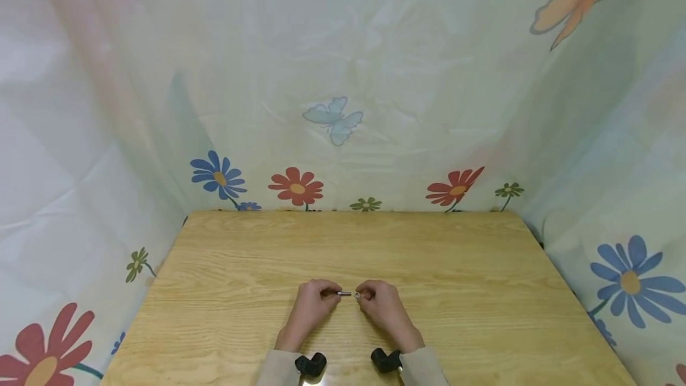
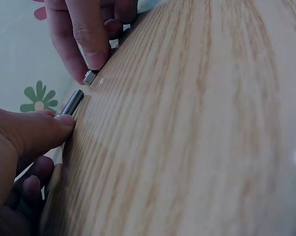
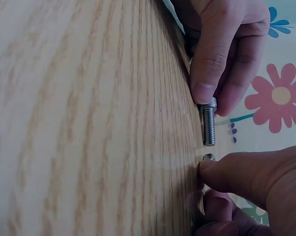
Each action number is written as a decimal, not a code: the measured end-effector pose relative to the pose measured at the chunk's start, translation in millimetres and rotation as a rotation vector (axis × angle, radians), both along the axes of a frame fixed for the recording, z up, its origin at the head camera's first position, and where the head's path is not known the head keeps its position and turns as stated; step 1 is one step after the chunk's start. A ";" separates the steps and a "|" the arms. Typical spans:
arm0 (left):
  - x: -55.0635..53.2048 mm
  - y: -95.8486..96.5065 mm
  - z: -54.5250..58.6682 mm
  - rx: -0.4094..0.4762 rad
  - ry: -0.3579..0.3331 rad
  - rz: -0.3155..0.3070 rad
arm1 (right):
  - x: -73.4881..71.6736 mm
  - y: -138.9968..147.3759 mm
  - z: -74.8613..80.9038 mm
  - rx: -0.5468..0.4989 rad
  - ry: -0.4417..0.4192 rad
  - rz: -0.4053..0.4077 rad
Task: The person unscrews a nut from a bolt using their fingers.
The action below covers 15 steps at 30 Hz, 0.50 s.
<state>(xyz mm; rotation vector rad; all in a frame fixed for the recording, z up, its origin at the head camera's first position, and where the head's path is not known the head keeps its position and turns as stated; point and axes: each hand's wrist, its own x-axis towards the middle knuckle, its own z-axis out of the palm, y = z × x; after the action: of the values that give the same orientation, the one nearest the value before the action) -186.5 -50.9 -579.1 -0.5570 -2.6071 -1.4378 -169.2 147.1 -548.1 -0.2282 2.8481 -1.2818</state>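
My left hand [image 1: 315, 305] pinches a silvery threaded bolt [image 1: 345, 293] by its head, with the shank pointing toward the other hand. Its thread shows clearly in the right wrist view, where the bolt [image 3: 209, 127] sticks out past the fingertips. Between thumb and forefinger, my right hand [image 1: 382, 305] pinches a small metal nut [image 1: 357, 295]. In the left wrist view the nut [image 2: 90, 77] stands just off the bolt's free end, with a narrow gap between them. Both hands are low, close over the wooden tabletop.
The light wooden table [image 1: 343, 243] spreads around both hands. A pale cloth backdrop [image 1: 343, 64] with printed flowers and butterflies hangs behind it and on both sides. Black wrist cameras [image 1: 311, 365] sit at the sleeve cuffs.
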 end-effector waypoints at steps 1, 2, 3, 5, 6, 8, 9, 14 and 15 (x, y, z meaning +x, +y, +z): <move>-0.4 -0.2 0.5 -0.001 0.000 -0.001 | -0.4 -0.3 -0.3 0.003 0.001 -0.002; -0.9 -0.6 0.6 0.001 0.001 -0.005 | -0.8 -0.5 -0.5 0.004 0.001 -0.006; -1.5 -0.9 0.5 0.002 0.001 -0.009 | -1.2 -0.7 -0.5 -0.001 0.000 -0.010; -2.3 -2.1 0.0 0.005 -0.005 -0.014 | -2.4 -1.4 -2.0 -0.002 -0.009 -0.016; -2.5 -2.6 -0.5 0.006 -0.008 -0.016 | -2.8 -1.7 -2.6 -0.001 -0.013 -0.012; -2.9 -3.0 -1.4 0.001 -0.013 -0.017 | -3.9 -2.4 -3.1 0.016 -0.011 0.003; -3.0 -2.9 -1.4 -0.001 -0.015 -0.017 | -4.4 -2.7 -3.2 0.023 -0.005 0.018; -2.7 -2.0 -0.2 0.001 -0.010 -0.016 | -6.9 -3.6 -2.5 0.049 0.034 0.056; -2.1 -2.2 0.1 0.005 -0.008 -0.016 | -6.8 -3.7 -2.8 0.047 0.038 0.057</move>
<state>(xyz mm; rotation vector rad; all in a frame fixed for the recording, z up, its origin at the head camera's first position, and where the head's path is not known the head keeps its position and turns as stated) -188.7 -53.0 -579.0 -0.5736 -2.6103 -1.4540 -176.0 143.4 -550.9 -0.3345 2.8763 -1.2124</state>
